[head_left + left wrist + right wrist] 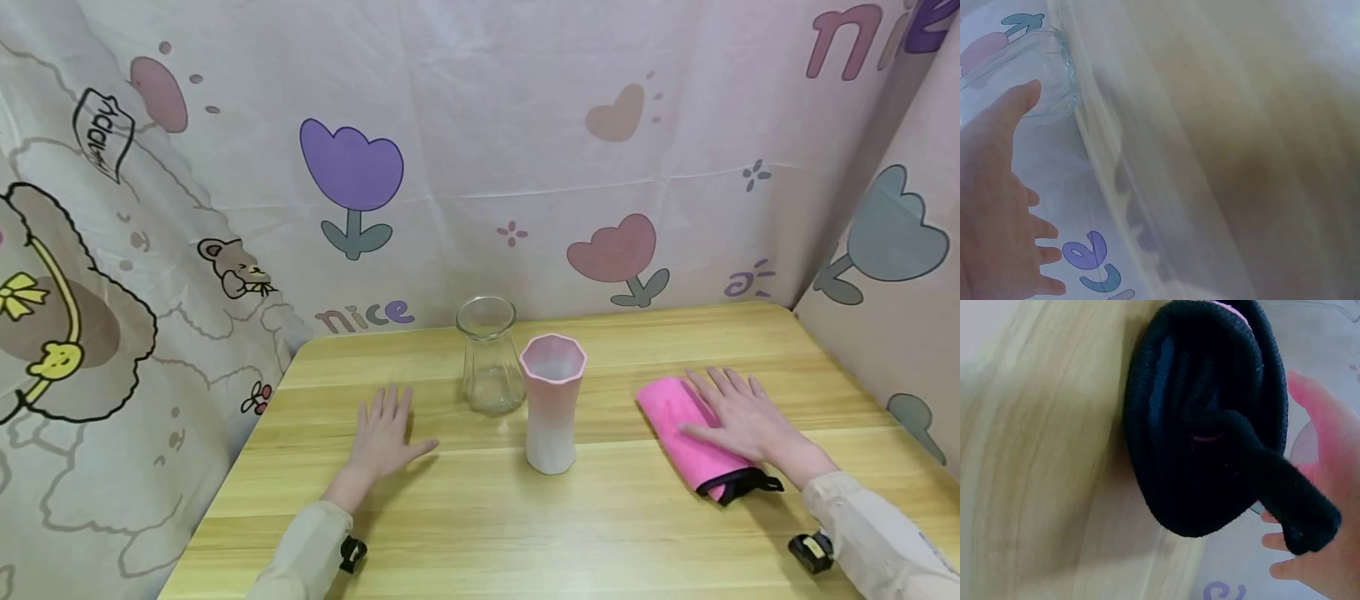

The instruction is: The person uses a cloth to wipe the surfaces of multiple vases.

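My left hand [382, 437] is spread over the left of the table, fingers straight, thumb towards the vases. Past its thumb stands a clear glass vase [491, 367] with a flared rim; its base shows beside the thumb in the left wrist view. A pink-to-white vase [552, 425] with a faceted rim stands upright, in front and to the right of the glass one. My right hand [738, 417] is stretched out over a folded pink cloth [678, 429], overlapping its right side. Black trim and a black loop [1279, 494] show at the cloth's near end.
The wooden table [450, 533] ends at a white curtain [465, 167] printed with flowers at the back. More printed curtain [187, 392] hangs along the left edge, and another panel on the right. Each wrist carries a small black device [812, 552].
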{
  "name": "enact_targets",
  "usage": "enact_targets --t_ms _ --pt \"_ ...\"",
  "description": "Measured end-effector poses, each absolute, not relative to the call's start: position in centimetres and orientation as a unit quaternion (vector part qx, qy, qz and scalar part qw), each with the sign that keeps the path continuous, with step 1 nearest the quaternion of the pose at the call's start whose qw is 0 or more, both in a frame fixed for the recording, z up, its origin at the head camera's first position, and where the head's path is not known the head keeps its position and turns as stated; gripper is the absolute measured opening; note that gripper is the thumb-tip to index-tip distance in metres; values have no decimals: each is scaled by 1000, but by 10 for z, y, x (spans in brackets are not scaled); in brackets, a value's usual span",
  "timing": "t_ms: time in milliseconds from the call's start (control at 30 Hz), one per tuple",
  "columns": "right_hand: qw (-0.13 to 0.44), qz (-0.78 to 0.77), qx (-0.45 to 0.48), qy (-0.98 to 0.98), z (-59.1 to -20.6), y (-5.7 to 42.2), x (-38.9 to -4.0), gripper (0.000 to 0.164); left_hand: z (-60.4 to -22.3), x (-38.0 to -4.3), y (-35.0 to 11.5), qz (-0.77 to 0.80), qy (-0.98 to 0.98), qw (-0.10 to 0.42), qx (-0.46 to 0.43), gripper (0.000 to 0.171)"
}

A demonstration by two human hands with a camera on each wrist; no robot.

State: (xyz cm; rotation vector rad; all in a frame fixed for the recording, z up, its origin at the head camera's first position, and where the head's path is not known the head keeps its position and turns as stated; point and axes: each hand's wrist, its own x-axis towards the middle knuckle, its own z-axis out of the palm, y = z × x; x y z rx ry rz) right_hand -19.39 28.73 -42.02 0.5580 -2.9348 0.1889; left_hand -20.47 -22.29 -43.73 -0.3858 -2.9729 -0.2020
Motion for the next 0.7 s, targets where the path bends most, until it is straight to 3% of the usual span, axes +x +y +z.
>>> enact_targets --t_ms 500,700 --pt "60 59 176 -981 -421 284 -199 87 -435 -209 -207 -71 -983 27 -166 95" --pt "67 64 180 -979 -421 279 -203 88 -432 -212 -199 -75 -972 55 -215 90"
